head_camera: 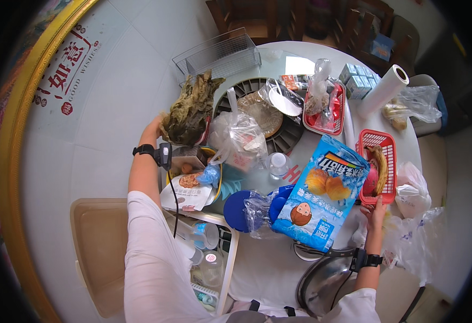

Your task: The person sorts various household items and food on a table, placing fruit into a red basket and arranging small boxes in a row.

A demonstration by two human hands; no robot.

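Note:
My left hand (153,131) is against the left side of a bundle of dried brown-green leaves (191,111), which hides its fingers. A red edge shows beneath the leaves. My right hand (375,210) grips the near end of a red plastic basket (389,165). Inside it lie a browned banana (379,171) and a pink fruit (370,181). A large blue snack bag (320,194) leans beside this basket. Between my arms stand a clear plastic bottle (278,165) and a knotted clear plastic bag (238,133) with things in it.
A wire basket (219,54) stands at the table's far left edge. Beyond the round dark tray (288,139) are another red basket (320,125) and a white plastic roll (383,91). Nearer me are blue lids (236,210), a bin of bottles (232,258) and a steel pan lid (324,278).

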